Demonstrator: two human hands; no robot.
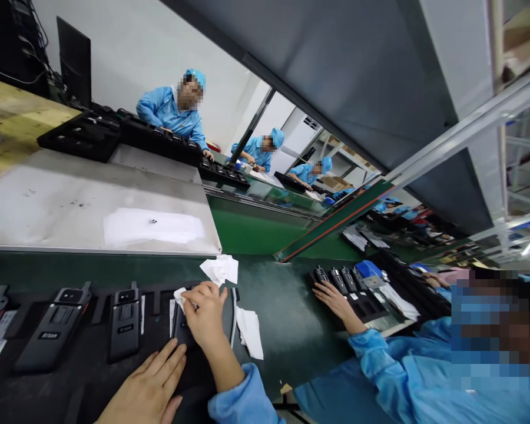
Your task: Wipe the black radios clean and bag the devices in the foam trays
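Observation:
A long black tray [92,377] on the green belt holds several black handheld radios [124,324]. My right hand [205,312] is closed on a small white wipe [179,296] and presses it on the radio at the tray's right end, which the hand mostly hides. My left hand [148,386] lies flat on the tray just below that radio, fingers stretched out, holding nothing. Another radio [48,335] lies further left in the tray.
A crumpled white wipe [221,269] and a flat white sheet [249,333] lie on the green belt [287,312] beside the tray. A co-worker's hand [335,301] rests on a second tray of radios [340,280] at right. A metal plate [70,194] lies beyond, with more workers behind it.

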